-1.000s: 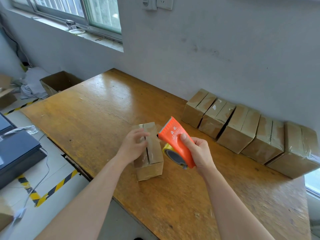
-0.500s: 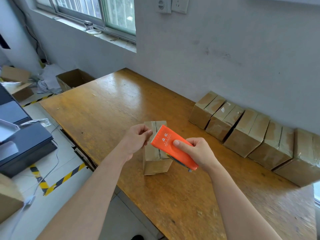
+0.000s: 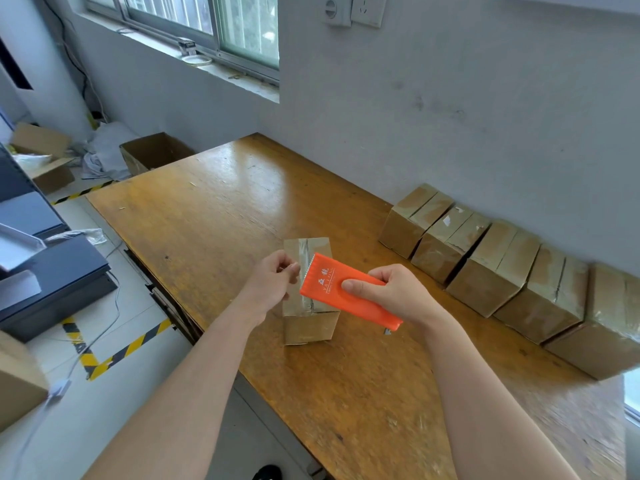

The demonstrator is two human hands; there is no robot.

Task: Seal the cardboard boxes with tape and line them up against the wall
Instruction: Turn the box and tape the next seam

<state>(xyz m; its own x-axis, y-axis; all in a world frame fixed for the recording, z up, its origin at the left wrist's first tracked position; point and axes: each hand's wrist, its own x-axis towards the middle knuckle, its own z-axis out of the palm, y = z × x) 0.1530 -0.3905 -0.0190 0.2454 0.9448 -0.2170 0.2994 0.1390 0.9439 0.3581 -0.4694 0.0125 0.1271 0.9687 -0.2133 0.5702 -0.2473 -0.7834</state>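
Observation:
A small cardboard box [image 3: 309, 325] stands near the front edge of the wooden table [image 3: 214, 209], with a strip of clear tape along its top. My right hand [image 3: 391, 294] grips an orange tape dispenser [image 3: 341, 289] laid flat over the box top, toothed edge pointing left. My left hand [image 3: 273, 284] hovers at the box's left side, fingertips pinched together right by the dispenser's teeth; whether they hold the tape end I cannot tell. Several taped boxes [image 3: 491, 268] stand in a row against the grey wall.
An open carton [image 3: 154, 155] sits on the floor past the table's far left corner, beside crumpled paper. Dark equipment [image 3: 52, 282] and yellow-black floor tape [image 3: 114, 355] lie to the left. A window and wall sockets [image 3: 353, 10] are above.
The dispenser tipped from upright to flat across the box top. My left hand left the box top and pinched near the dispenser's teeth. The view shifted left.

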